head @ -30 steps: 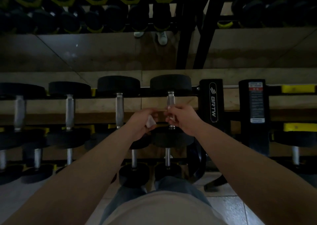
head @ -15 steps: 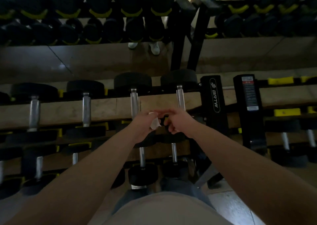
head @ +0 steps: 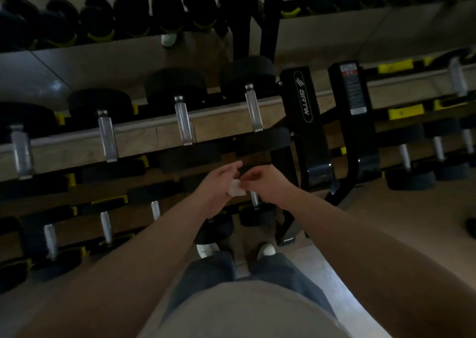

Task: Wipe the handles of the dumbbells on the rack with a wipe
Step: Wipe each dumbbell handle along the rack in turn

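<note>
A small white wipe [head: 235, 188] sits between my two hands in front of the dumbbell rack [head: 305, 121]. My left hand [head: 219, 183] holds the wipe against its palm, fingers stretched forward. My right hand [head: 268, 183] pinches the wipe's right edge with curled fingers. Both hands hover in the air below the top row of dumbbells, whose steel handles [head: 253, 111] [head: 183, 121] [head: 107, 136] stand free and untouched. A lower-row handle [head: 254, 198] shows just under my right hand.
A mirror behind the rack reflects more dumbbells [head: 164, 10]. A second black rack upright [head: 354, 105] with yellow saddles [head: 405, 112] stands to the right. My shoes [head: 266, 250] are on the tiled floor close to the rack's foot.
My right hand has let go of the rightmost top handle and both hands have dropped below the top row, meeting around the wipe. The view has tilted down and right.
</note>
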